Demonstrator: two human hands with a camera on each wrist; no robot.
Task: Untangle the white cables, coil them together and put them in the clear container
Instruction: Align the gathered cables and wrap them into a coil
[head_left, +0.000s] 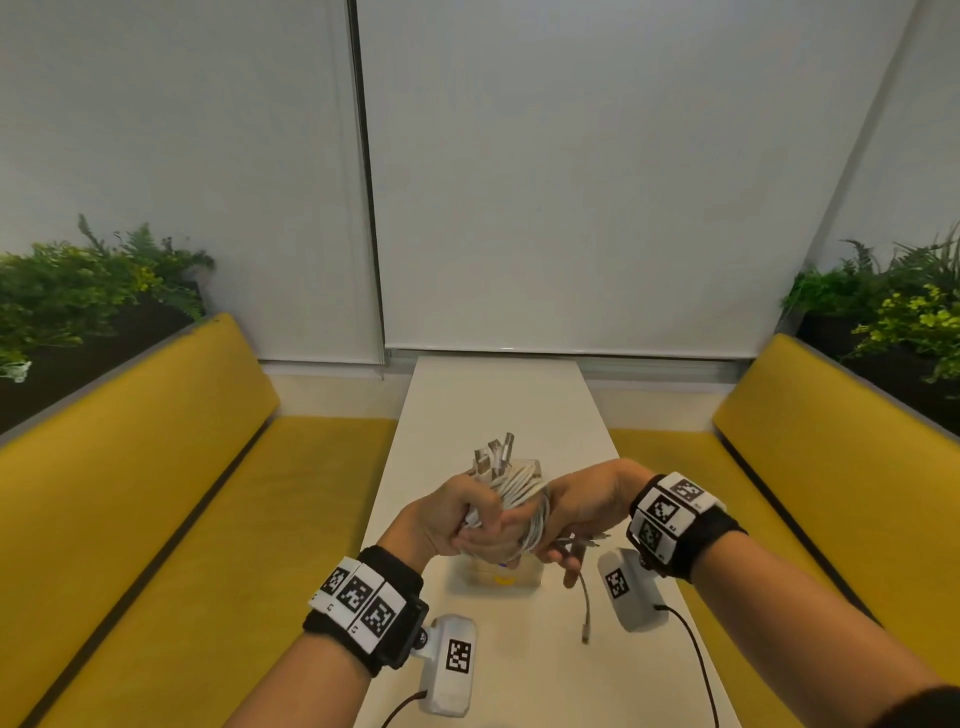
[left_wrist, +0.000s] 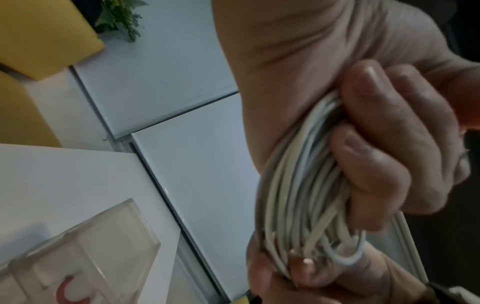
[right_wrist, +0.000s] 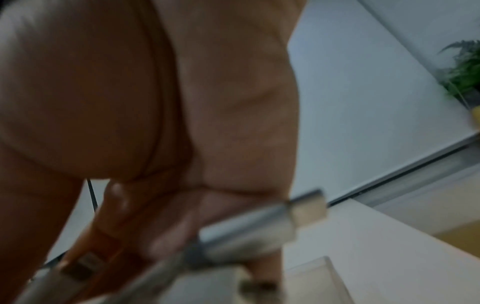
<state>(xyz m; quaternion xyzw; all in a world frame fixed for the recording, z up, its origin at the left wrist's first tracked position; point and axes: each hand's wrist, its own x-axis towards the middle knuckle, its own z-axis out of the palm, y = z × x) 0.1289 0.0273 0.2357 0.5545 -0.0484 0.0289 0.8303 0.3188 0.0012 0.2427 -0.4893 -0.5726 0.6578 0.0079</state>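
White narrow table (head_left: 498, 405) runs away from the person between two yellow benches (head_left: 156, 467); white blinds (head_left: 571, 182) behind, green plants (head_left: 88, 280) on ledges at both sides

Hands raised together above near half of table, touching each other around the cable bundle

Left hand (head_left: 452, 519): fingers (left_wrist: 384, 144) curled tight round white cables (head_left: 519, 491), which are wound in a multi-loop coil. Left wrist view shows loops packed against the palm, strands running down below the fingers. Several plug ends (head_left: 493, 452) stick up out of the coil on the far side of the left hand

Right hand (head_left: 587, 499): pressed against the coil from its own side, fingers bent downward. Silver connector ends (right_wrist: 262, 228) lie at its fingertips in the right wrist view, blurred; fingers appear curled round the cable strands there. One loose cable tail (head_left: 584, 608) hangs below the right hand, its tip close to the table surface; cannot tell if touching

Clear container (head_left: 501, 574): stands on the table directly under both hands, mostly hidden by them in the head view. Left wrist view shows it as transparent box (left_wrist: 83, 246), below and apart from the coil. Cables not in it yet

Wrist bands with black-and-white markers (head_left: 358, 597) on both forearms
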